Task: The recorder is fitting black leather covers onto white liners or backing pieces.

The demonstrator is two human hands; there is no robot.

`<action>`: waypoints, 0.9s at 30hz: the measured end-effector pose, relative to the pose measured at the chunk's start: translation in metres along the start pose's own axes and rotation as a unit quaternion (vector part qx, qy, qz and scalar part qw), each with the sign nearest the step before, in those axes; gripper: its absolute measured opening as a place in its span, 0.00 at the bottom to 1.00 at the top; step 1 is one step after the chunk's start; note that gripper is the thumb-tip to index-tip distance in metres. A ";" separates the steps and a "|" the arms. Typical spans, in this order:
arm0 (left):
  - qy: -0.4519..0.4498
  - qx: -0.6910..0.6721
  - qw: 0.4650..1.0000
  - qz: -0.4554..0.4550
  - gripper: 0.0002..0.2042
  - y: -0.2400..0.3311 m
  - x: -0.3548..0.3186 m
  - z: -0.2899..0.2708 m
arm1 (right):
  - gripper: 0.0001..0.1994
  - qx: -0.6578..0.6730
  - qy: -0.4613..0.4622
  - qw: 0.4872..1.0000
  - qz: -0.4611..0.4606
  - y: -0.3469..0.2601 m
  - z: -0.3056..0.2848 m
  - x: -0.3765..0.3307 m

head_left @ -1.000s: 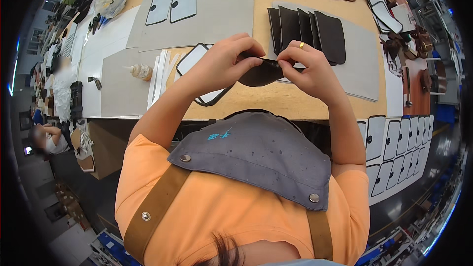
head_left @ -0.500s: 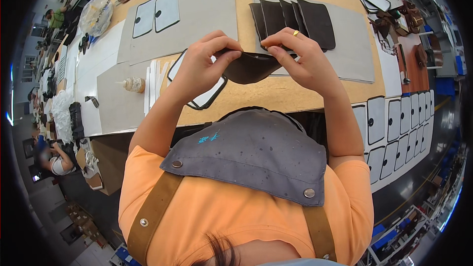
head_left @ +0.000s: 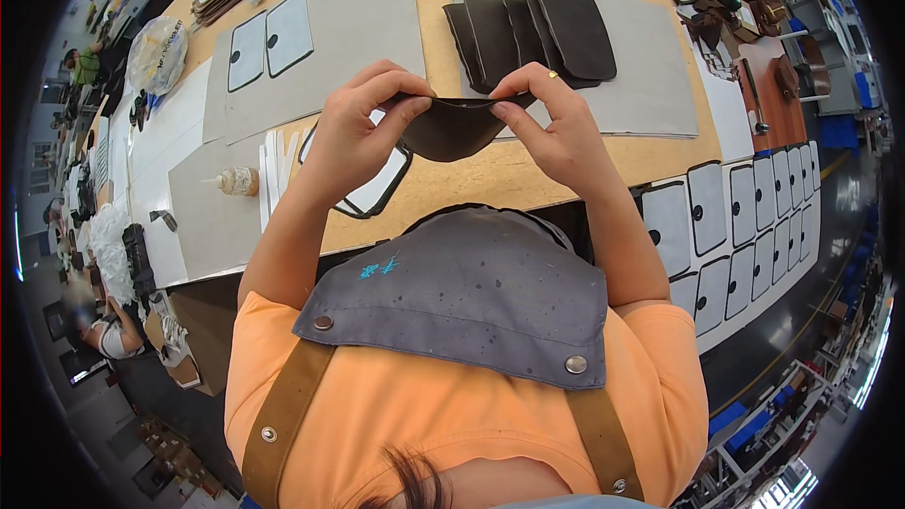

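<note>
In front of my chest, a dark brown leather piece (head_left: 456,135) hangs from both hands, its top edge held up toward me and its lower part curving down. My left hand (head_left: 363,127) pinches that edge at its left end between thumb and fingers. At the other end, thumb and fingers of my right hand (head_left: 556,132) pinch the same edge. Beyond the right hand, several similar dark brown pieces (head_left: 577,36) lie overlapped in a fan on a grey board (head_left: 650,94). Partly hidden behind my left wrist lies a white panel (head_left: 379,179) with a black border.
Left of my forearm are white strips (head_left: 272,174) and a small glue bottle (head_left: 239,181). Two white panels (head_left: 287,33) rest on another grey board (head_left: 377,19). A plastic bag (head_left: 157,55) sits farther left. Rows of black-edged panels (head_left: 709,207) line a board at my right.
My right finger and thumb have closed together on the leather edge, where the finger was lifted higher before. The whole view has shifted slightly, with the table scene moving left.
</note>
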State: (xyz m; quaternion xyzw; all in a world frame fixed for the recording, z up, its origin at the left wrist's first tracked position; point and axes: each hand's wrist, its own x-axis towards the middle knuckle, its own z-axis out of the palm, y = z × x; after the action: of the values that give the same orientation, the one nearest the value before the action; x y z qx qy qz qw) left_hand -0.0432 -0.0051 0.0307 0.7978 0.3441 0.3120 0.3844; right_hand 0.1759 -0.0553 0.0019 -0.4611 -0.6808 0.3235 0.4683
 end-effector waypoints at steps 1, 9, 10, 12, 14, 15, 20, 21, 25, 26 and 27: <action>-0.009 -0.004 1.000 0.006 0.04 0.001 0.000 0.000 | 0.05 0.026 -0.005 1.000 0.014 0.000 -0.001 0.000; -0.076 -0.031 0.995 0.057 0.03 -0.003 0.009 -0.006 | 0.04 0.139 -0.051 0.989 -0.021 0.014 -0.006 0.003; -0.101 -0.079 0.991 0.036 0.03 -0.004 0.009 -0.006 | 0.05 0.149 -0.068 0.986 -0.031 0.014 -0.007 0.002; -0.126 -0.127 0.984 0.015 0.03 -0.008 0.010 -0.006 | 0.05 0.139 -0.077 0.986 -0.051 0.012 -0.005 0.003; -0.152 -0.198 0.968 0.003 0.03 -0.014 0.012 -0.006 | 0.06 0.128 -0.085 0.986 -0.069 0.007 -0.003 0.004; -0.152 -0.198 0.968 0.003 0.03 -0.015 0.013 -0.005 | 0.06 0.116 -0.090 0.987 -0.072 0.005 -0.002 0.004; -0.170 -0.213 0.962 0.004 0.04 -0.017 0.014 -0.002 | 0.06 0.062 -0.089 0.991 -0.075 0.005 -0.001 0.004; -0.170 -0.213 0.962 0.005 0.04 -0.017 0.014 -0.001 | 0.06 0.069 -0.081 0.992 -0.070 0.006 -0.001 0.003; -0.169 -0.180 0.969 0.008 0.04 -0.010 0.014 0.000 | 0.06 0.110 -0.068 0.990 -0.055 0.009 -0.001 0.001; -0.177 -0.146 0.973 0.016 0.04 -0.009 0.015 0.001 | 0.06 0.110 -0.068 0.990 -0.055 0.009 -0.001 0.001; -0.175 -0.145 0.974 0.015 0.04 -0.008 0.014 0.003 | 0.05 0.060 -0.067 0.994 -0.068 0.010 -0.001 0.002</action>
State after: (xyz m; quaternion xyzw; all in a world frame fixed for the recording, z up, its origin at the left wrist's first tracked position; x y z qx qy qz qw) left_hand -0.0356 0.0092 0.0260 0.7807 0.2103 0.2196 0.5459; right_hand 0.1793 -0.0497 -0.0057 -0.3621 -0.7196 0.3615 0.4694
